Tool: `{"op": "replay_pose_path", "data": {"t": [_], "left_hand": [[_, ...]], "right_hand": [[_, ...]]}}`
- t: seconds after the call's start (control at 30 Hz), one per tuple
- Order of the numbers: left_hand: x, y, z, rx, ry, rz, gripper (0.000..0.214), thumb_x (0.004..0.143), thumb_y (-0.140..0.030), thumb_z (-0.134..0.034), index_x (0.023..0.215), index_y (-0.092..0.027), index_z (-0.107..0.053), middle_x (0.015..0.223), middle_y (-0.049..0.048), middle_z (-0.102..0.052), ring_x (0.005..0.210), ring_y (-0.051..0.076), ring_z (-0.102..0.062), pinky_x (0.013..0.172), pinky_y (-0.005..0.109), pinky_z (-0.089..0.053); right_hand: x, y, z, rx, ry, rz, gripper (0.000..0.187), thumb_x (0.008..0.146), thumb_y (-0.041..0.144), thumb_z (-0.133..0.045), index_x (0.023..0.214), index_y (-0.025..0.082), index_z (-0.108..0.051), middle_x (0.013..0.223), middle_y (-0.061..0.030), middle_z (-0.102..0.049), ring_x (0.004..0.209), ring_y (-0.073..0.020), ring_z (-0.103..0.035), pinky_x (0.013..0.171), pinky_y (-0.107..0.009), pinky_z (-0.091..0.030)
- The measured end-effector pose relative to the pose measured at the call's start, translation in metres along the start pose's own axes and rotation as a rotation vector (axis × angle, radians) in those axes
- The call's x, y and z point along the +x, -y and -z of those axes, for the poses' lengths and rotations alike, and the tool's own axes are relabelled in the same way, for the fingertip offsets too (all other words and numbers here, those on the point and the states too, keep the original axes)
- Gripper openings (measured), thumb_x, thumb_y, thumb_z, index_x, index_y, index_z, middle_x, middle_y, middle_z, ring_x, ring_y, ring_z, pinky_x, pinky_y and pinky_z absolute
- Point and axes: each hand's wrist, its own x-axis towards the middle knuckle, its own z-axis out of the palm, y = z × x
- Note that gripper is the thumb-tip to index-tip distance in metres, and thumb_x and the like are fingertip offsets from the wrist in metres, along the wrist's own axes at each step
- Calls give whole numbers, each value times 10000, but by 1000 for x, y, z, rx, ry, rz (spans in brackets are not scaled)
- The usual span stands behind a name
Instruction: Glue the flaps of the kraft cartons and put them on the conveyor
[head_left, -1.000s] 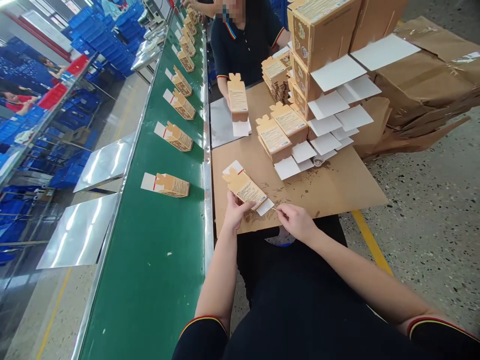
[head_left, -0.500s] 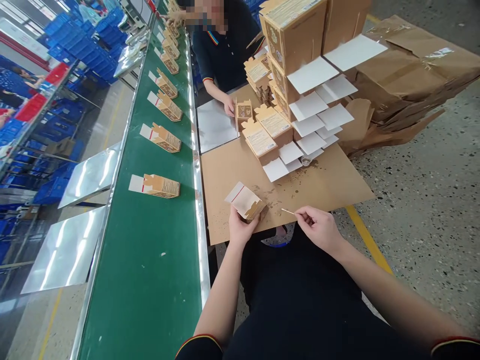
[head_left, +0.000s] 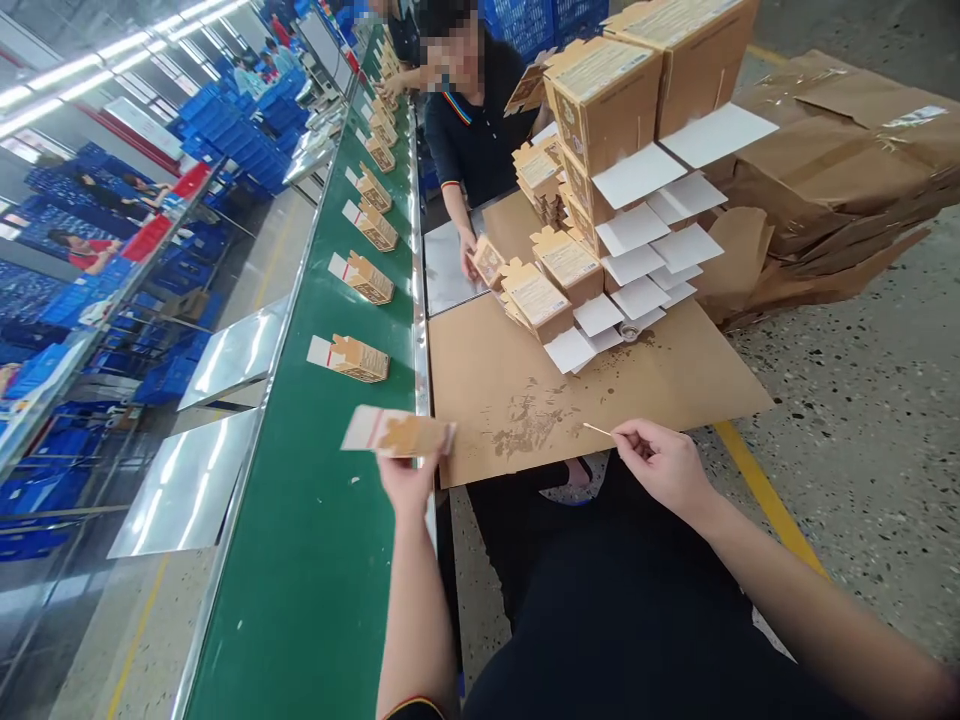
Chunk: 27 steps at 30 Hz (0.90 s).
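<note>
The left hand grips a kraft carton from its near side, above the metal edge rail of the green conveyor belt. The carton's long axis runs crosswise to the belt, white flap pointing left; the belt carton lies just beyond. The right hand, farther from the carton, pinches a thin swab-like stick over the cardboard sheet. Motion blur obscures the gripped carton's print; its underside and the left fingertips are hard to make out.
</note>
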Motion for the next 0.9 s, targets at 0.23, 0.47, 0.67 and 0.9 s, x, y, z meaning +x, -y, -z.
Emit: {"op": "replay_pose_path", "data": {"t": [0.23, 0.47, 0.67, 0.9], "left_hand": [[29, 53, 119, 101, -243, 70, 1038, 492, -449, -1145, 1314, -271, -536, 1443, 179, -744, 1463, 452, -720, 1263, 719, -548], [39, 69, 95, 117, -214, 7, 1060, 608, -459, -1111, 1438, -254, -485, 1527, 218, -687, 1474, 388, -717, 1297, 635, -537], [56, 63, 87, 63, -200, 2, 1042, 588, -418, -1106, 1413, -248, -493, 1519, 208, -683, 1446, 379, -724, 1288, 608, -554], [67, 50, 78, 167, -205, 71, 1058, 638, -367, -1086, 1463, -260, -432, 1573, 195, -619, 1543, 365, -635, 1346, 601, -472]], "right_hand": [[7, -4, 3, 29, -3, -58, 313, 1060, 441, -691, 828, 240, -753, 654, -8, -670, 544, -148, -611, 535, -257, -508], [14, -2, -3, 52, 65, -54, 272, 1032, 432, -729, 834, 249, -770, 652, -11, -687, 535, -153, -623, 530, -265, -529], [16, -7, -3, 40, 66, -66, 299, 1031, 467, -724, 839, 243, -777, 653, -19, -690, 549, -155, -631, 548, -266, -549], [11, -21, 12, -2, 2, -111, 334, 1037, 519, -730, 857, 243, -779, 679, -28, -717, 568, -172, -674, 563, -291, -566]]}}
